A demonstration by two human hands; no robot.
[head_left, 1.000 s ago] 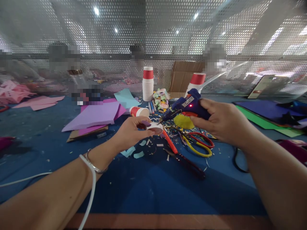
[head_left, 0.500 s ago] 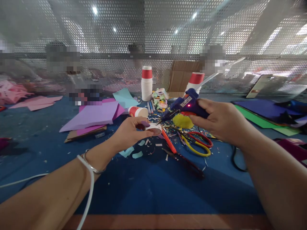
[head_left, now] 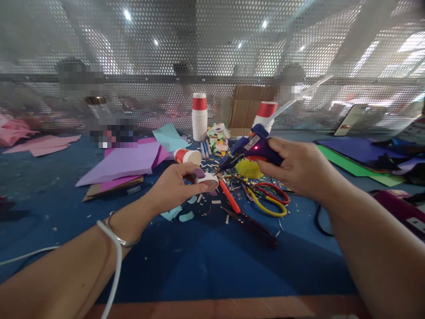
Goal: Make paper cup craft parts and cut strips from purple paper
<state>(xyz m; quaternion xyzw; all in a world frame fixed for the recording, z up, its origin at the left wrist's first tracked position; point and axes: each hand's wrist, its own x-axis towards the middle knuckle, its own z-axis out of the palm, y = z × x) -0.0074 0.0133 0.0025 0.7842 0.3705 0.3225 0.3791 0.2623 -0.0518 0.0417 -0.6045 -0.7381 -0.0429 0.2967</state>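
Note:
My left hand (head_left: 179, 185) is closed around a small white round piece (head_left: 208, 178), gripped at its rim between thumb and fingers. A bit of purple paper (head_left: 199, 173) shows at its edge. My right hand (head_left: 295, 166) grips a dark blue glue gun (head_left: 245, 148), a red light lit on its side. A long clear glue stick (head_left: 297, 99) sticks out of its back. The nozzle points down to the left, close to the white piece's far rim; whether it touches I cannot tell. Below lie an orange-red pen-like stick (head_left: 229, 196) and yellow-and-red-handled scissors (head_left: 268, 199).
Stacked paper cups (head_left: 199, 117) stand at the back, with another stack (head_left: 266, 116) behind the glue gun. A cup (head_left: 187, 156) lies sideways near my left hand. Purple paper sheets (head_left: 124, 161) lie left, dark blue sheets (head_left: 352, 150) right. A perforated metal screen (head_left: 149, 57) rises behind.
The view has shifted slightly, so everything sits a little further left. The nozzle now lies nearer the white piece's right edge. Both hands keep their holds.

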